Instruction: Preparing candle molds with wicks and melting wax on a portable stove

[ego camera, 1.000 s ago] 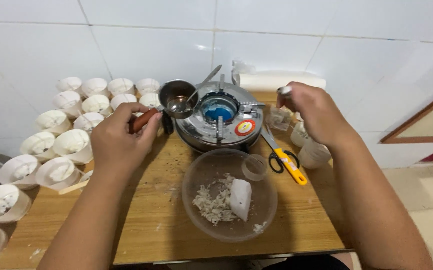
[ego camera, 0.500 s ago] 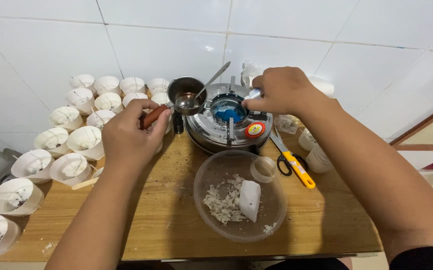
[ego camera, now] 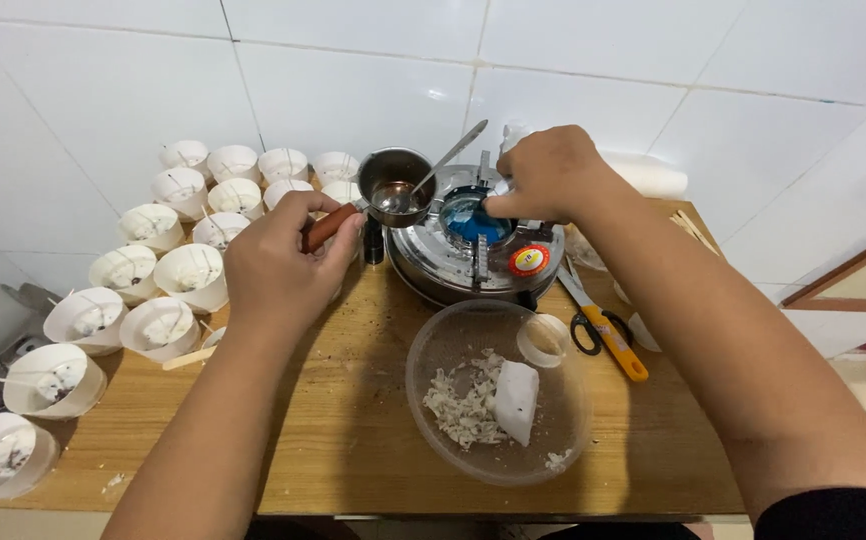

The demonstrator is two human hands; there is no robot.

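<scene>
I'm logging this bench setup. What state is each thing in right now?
left hand: gripping the pot handle
small metal pot: held up beside the stove, spoon inside
right hand: fingers over the burner
stove: blue at the burner centre
clear bowl: holds a white block and shavings
scissors: closed, lying flat
white cups: upright, filled, wicks set

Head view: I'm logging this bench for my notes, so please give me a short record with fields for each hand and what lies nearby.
left hand: grips the reddish handle of a small metal pot with a spoon in it
right hand: fingers over the blue centre of the round metal burner
front: clear bowl with white chunks
right: yellow-handled scissors
left: white cups
surface: wooden table
</scene>
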